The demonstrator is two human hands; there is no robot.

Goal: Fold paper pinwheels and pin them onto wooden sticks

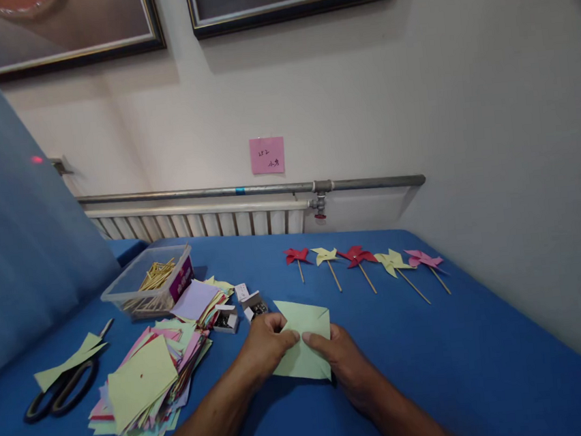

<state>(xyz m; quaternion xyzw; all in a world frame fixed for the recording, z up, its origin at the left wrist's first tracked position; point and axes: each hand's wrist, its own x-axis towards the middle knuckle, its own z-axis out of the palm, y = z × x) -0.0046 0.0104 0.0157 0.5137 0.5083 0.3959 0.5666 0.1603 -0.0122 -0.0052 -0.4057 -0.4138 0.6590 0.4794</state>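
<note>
Green paper sheet (308, 318): light green, partly folded, lying on the blue counter (488, 350) just ahead of the person, near the middle of the view.

Left hand (266, 347): fingers closed together, pinching the sheet's edge at its 9 o'clock side.

Right hand (341, 360): thumb and fingers clamped on the sheet at its 5 o'clock side. The thumb tips of both hands nearly meet over the paper.

Surroundings, taken from the sheet:
- 11 o'clock, just beside: 2 small boxes (254, 306), open, contents too small to tell.
- 9 o'clock, near: loose paper pile (142, 383), green, pink and white squares.
- 10 o'clock: clear tub (117, 293) holding wooden sticks (157, 274).
- 9 o'clock, well apart: black scissors (60, 391) with a green paper strip (68, 363) lying across them.
- 1 to 2 o'clock: row of 5 pinwheels (356, 255) on sticks, flat on the counter, in order red, yellow, red, yellow-green, pink.
- 12 o'clock, on the wall: pink note (267, 155) above a grey pipe (247, 190).
</note>
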